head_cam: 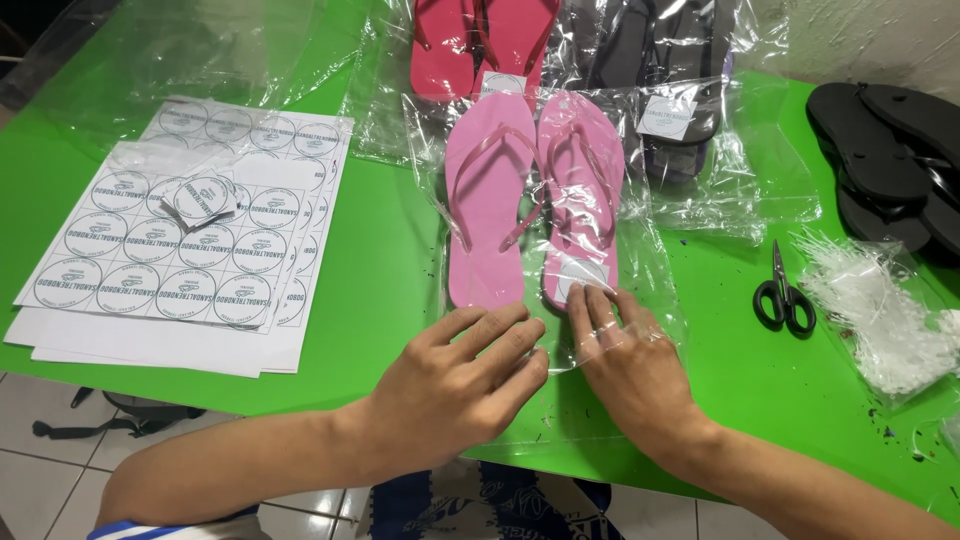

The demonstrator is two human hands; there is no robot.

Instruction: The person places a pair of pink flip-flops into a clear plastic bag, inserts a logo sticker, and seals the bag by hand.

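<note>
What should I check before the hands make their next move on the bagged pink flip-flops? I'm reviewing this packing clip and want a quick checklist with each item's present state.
1. Pink flip-flops lie side by side inside the clear bag: ok.
2. Left hand lies flat on the bag's near end: ok.
3. Right hand has its fingertips at the round sticker on the right flip-flop's heel: ok.
4. Sticker fully stuck down: cannot tell.
5. Bag's near end sealed: cannot tell.
6. Scissors lie apart from both hands, on the green table: ok.
</note>
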